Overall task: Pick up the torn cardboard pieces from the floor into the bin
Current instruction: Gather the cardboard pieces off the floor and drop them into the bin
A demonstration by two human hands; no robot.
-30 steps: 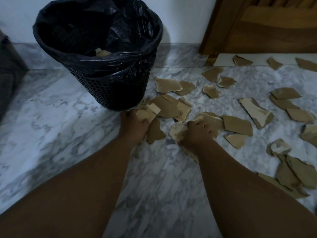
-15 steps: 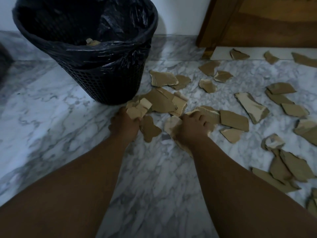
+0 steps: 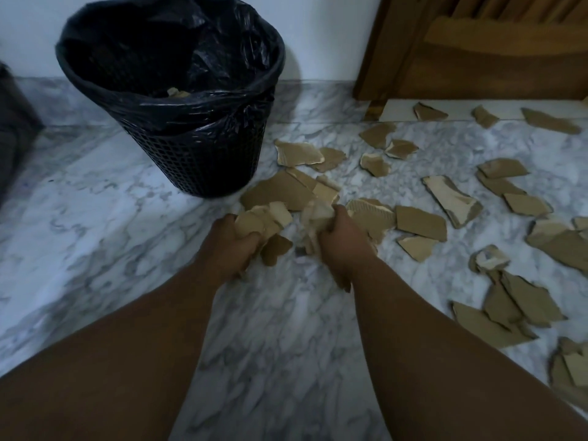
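- Down by the bin (image 3: 203, 167), the person's left hand (image 3: 229, 246) is curled round a small stack of cardboard pieces (image 3: 265, 218). The stack sticks out of the fist toward the bin.
- Just beside it, the right hand (image 3: 342, 246) grips a crumpled bunch (image 3: 313, 218) of pale scraps. It is blurred, so I cannot tell how many scraps it holds.
- Both hands are low over the marble floor (image 3: 95, 224), close together but apart.
- The bin is a black mesh basket with a black bag (image 3: 178, 52) folded over its rim. It stands upright just beyond the hands, near the wall (image 3: 318, 33).
- One small scrap (image 3: 176, 92) shows inside the bin.
- Loose pieces lie flat on the floor to the right of the bin, spread as far as the wooden door (image 3: 477, 68).
- Among them, one long strip (image 3: 451, 200) lies with its length running from far-left to near-right, pale torn face up.
- A ribbed piece (image 3: 370, 214) lies right next to the right hand, with its ridged side up.
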